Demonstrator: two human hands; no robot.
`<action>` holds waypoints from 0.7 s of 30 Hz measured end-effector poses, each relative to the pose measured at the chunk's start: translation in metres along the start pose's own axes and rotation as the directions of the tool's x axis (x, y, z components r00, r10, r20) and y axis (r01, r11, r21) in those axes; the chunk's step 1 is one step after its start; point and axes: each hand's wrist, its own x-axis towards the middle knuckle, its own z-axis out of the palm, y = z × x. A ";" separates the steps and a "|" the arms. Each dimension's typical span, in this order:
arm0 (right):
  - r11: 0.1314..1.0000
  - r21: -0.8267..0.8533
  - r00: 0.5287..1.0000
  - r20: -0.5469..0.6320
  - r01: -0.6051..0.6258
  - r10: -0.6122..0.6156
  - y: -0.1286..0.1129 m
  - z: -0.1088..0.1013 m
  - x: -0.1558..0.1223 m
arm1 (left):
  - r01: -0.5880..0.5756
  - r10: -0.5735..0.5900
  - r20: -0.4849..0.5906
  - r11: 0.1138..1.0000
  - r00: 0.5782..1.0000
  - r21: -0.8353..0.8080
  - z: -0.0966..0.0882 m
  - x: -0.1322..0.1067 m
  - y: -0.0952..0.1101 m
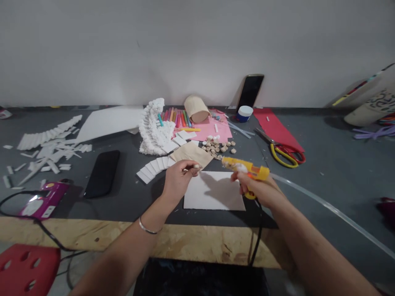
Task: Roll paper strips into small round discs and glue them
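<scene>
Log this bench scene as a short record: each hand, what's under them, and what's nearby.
Left hand: pinches a small pale piece
Right hand: grips a yellow hot glue gun
Under hands: white card on a grey tabletop
Nearby: wooden discs, yellow-and-red-handled scissors, black smartphone

Grey-topped workbench [129,205], seen from nearby. Left hand [180,179] pinches a small pale round wooden piece [196,166] between thumb and fingers; thin silver bangle [147,227] on that wrist. Right hand [254,188] grips a yellow-and-orange hot glue gun [247,169], its black power cord [258,234] dropping over the bench edge. Both hands hover above a flat white rectangular card [214,191]. Just beyond lies a scattered heap of small tan wooden discs [216,146].
</scene>
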 end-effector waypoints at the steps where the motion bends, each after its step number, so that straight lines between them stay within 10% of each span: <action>1: 0.990 0.138 0.999 -0.038 0.013 -0.008 0.000 -0.003 0.004 | 0.009 -0.009 -0.002 1.000 1.000 -0.008 0.000 0.000 0.000; 8: 0.755 0.656 0.987 -0.116 -0.011 0.115 0.002 -0.024 0.034 | 0.083 -0.083 0.002 0.991 0.997 -0.100 0.006 -0.003 0.004; 21: 0.891 0.449 0.993 -0.116 0.059 -0.008 0.006 -0.050 0.006 | 0.173 -0.172 0.025 0.956 0.985 -0.236 0.011 -0.001 0.005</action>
